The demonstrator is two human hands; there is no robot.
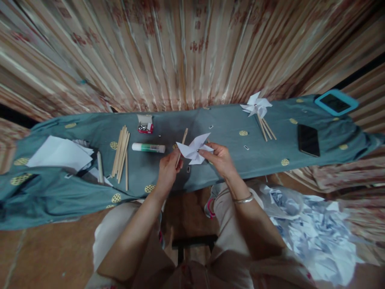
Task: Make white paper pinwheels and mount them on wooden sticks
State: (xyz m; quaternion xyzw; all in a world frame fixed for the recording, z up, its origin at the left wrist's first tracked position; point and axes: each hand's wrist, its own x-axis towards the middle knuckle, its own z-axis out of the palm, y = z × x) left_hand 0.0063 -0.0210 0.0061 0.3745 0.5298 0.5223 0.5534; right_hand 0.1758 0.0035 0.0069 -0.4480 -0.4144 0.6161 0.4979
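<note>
My left hand (168, 170) is closed around a thin wooden stick (183, 142) that rises behind a white paper pinwheel (194, 149). My right hand (221, 158) pinches the pinwheel at its centre, fingers pressed together on the paper. Both hands hover just above the near edge of a table covered with a teal cloth (210, 120). A metal bangle (244, 199) circles my right wrist.
On the cloth lie a glue stick (148, 147), a bundle of wooden sticks (120, 154), a small red box of pins (145, 126), white paper sheets (58, 154), finished pinwheels on sticks (257, 107), a black phone (308, 139) and a blue-cased device (336, 102). Crumpled paper (319, 237) fills a bag at my right.
</note>
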